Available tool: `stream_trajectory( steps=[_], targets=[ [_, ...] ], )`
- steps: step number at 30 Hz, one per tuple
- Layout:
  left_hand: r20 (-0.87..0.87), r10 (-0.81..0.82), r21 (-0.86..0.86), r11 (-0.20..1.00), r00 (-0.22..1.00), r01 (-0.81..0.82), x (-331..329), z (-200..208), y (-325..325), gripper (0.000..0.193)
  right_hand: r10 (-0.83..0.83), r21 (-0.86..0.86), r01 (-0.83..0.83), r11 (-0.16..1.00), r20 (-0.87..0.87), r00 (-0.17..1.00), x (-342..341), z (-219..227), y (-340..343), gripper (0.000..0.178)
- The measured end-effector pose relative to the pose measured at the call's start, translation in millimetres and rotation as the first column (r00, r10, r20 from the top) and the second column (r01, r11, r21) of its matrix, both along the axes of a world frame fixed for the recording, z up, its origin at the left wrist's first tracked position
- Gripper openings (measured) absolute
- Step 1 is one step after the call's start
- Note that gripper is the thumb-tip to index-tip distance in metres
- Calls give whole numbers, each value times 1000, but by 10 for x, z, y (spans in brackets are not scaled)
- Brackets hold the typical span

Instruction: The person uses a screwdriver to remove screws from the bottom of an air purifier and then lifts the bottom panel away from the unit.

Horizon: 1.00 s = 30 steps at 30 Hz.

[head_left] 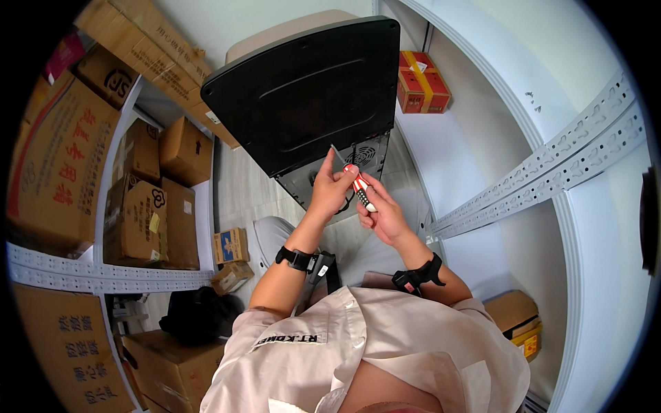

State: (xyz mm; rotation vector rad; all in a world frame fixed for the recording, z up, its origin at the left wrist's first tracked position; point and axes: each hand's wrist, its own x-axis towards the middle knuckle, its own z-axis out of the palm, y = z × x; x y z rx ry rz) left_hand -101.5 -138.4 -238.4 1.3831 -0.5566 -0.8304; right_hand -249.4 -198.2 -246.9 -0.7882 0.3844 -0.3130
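A screwdriver with a red, white and black patterned handle points up and away from me. Around the lower part of its handle, my right hand is closed. My left hand pinches the handle's front end, its index finger stretched along the metal shaft. The tip lies by the lower edge of a large black panel on a beige-backed appliance. Just under that edge is a round fan grille in a grey metal face; whether the tip touches a screw there I cannot tell.
White shelving with several cardboard boxes stands on my left. Along the right run white shelves and a perforated metal upright, with a red box beyond the appliance. Small boxes lie by my left knee.
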Motion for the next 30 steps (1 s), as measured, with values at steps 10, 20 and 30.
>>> stream_trajectory(
  steps=[10, 20, 30],
  targets=[
    [79, 30, -15, 999, 996, -28, 68, -100, 30, 82, 65, 12, -65, 998, -31, 997, 28, -24, -8, 50],
    [-8, -17, -47, 999, 1000, 16, 115, -127, 28, 80, -100, -457, 18, 889, -156, 983, 173, -45, 39, 54],
    [-337, -95, 57, 991, 937, 121, 238, -20, 151, 47, -498, -908, -352, -225, -203, 843, 94, 282, 286, 60]
  ],
)
